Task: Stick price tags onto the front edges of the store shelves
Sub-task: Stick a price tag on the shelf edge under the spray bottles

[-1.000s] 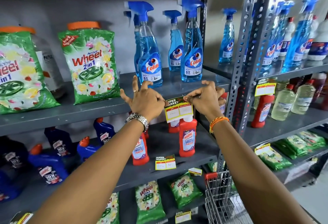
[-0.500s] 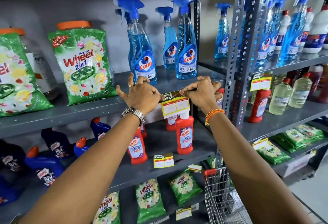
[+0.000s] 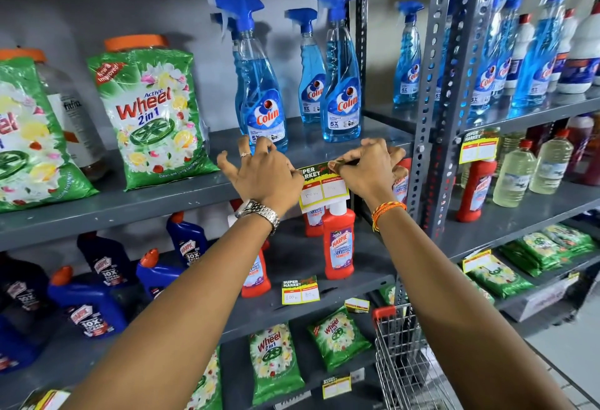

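Note:
A yellow and green price tag [image 3: 324, 192] hangs at the front edge of the grey upper shelf [image 3: 146, 208], below the blue spray bottles [image 3: 263, 94]. My left hand [image 3: 266, 175] is at the tag's top left corner, thumb side against it, the other fingers spread upward. My right hand [image 3: 367, 169] pinches the tag's top edge on the right and presses it to the shelf lip. Both forearms reach up from below.
Other tags are stuck on the shelf below [image 3: 300, 291], on the bottom shelf [image 3: 336, 387] and on the right-hand unit [image 3: 479, 146]. Green detergent bags [image 3: 152, 117] and red cleaner bottles [image 3: 339, 244] fill the shelves. A wire shopping trolley [image 3: 406, 361] stands at lower right.
Both hands stay on the same tag at the shelf edge. Only the view has shifted a little.

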`<action>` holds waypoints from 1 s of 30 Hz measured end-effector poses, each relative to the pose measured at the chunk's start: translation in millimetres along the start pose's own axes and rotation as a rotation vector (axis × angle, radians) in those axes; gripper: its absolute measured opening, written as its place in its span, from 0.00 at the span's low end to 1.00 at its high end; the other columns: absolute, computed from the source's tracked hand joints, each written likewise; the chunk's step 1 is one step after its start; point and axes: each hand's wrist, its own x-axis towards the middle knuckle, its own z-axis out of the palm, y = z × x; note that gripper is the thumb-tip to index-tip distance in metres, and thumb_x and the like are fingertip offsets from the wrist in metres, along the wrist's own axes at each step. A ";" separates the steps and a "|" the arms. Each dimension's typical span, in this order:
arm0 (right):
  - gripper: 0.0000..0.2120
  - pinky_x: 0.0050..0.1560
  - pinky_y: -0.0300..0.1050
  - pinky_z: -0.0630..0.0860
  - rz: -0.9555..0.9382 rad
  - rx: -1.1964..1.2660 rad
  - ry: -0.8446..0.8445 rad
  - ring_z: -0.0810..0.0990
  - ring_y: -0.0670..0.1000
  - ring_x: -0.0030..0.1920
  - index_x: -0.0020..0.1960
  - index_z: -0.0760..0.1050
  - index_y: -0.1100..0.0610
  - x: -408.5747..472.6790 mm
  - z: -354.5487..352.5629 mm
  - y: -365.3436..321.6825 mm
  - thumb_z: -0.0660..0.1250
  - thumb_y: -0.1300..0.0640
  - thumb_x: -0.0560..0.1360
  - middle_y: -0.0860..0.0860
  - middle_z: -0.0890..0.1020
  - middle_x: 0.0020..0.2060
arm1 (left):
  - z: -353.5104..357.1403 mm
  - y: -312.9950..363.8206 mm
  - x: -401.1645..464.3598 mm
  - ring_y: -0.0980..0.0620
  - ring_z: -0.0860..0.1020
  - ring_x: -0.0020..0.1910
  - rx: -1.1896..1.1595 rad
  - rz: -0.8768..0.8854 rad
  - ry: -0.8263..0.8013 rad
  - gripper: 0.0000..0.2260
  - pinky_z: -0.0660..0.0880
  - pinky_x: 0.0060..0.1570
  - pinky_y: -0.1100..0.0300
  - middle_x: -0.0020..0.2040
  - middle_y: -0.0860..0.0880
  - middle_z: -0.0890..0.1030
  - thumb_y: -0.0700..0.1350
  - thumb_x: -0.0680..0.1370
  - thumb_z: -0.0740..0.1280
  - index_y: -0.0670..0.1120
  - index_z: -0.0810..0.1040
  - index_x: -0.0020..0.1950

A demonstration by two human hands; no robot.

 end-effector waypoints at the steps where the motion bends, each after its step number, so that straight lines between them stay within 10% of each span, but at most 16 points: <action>1: 0.06 0.66 0.67 0.61 -0.001 0.000 0.007 0.61 0.59 0.70 0.43 0.86 0.47 -0.7 0.8 1.1 0.71 0.53 0.69 0.49 0.75 0.63 | 0.3 1.9 -1.2 0.46 0.65 0.73 0.016 0.000 0.012 0.09 0.54 0.70 0.35 0.60 0.57 0.78 0.52 0.67 0.66 0.53 0.85 0.39; 9: 0.01 0.61 0.63 0.62 -0.004 -0.045 0.092 0.64 0.59 0.65 0.36 0.82 0.48 -9.5 2.3 -3.1 0.73 0.52 0.65 0.49 0.76 0.57 | 11.0 -0.3 -4.8 0.42 0.70 0.68 0.125 -0.009 0.030 0.17 0.60 0.69 0.38 0.58 0.49 0.80 0.60 0.71 0.66 0.50 0.84 0.48; 14: 0.19 0.60 0.62 0.63 -0.012 -0.085 0.092 0.66 0.58 0.64 0.44 0.79 0.47 -2.2 -3.4 5.1 0.80 0.39 0.61 0.46 0.78 0.55 | 18.7 -26.0 -1.9 0.41 0.74 0.61 0.102 0.020 0.045 0.27 0.66 0.62 0.43 0.55 0.46 0.81 0.70 0.72 0.65 0.49 0.76 0.55; 20: 0.08 0.55 0.52 0.61 -0.239 -0.016 -0.023 0.74 0.51 0.60 0.48 0.84 0.46 9.1 -4.3 10.0 0.73 0.56 0.72 0.41 0.86 0.48 | 27.1 -58.1 -14.1 0.43 0.74 0.66 0.010 0.157 0.154 0.20 0.65 0.69 0.46 0.66 0.46 0.78 0.56 0.80 0.59 0.47 0.74 0.67; 26: 0.18 0.62 0.53 0.70 -0.448 -0.058 -0.224 0.81 0.47 0.55 0.53 0.85 0.49 14.7 -1.1 -0.6 0.78 0.43 0.66 0.45 0.86 0.51 | 36.6 -82.7 -25.9 0.41 0.74 0.68 0.069 0.221 0.157 0.21 0.64 0.71 0.46 0.70 0.43 0.76 0.51 0.82 0.58 0.43 0.71 0.73; 30: 0.20 0.51 0.31 0.75 -0.481 0.055 -0.257 0.80 0.41 0.44 0.50 0.86 0.56 19.9 4.4 -3.3 0.83 0.49 0.61 0.47 0.84 0.44 | 37.5 -86.2 -23.9 0.42 0.76 0.60 0.049 0.237 0.175 0.18 0.68 0.63 0.46 0.65 0.44 0.80 0.50 0.82 0.59 0.45 0.74 0.69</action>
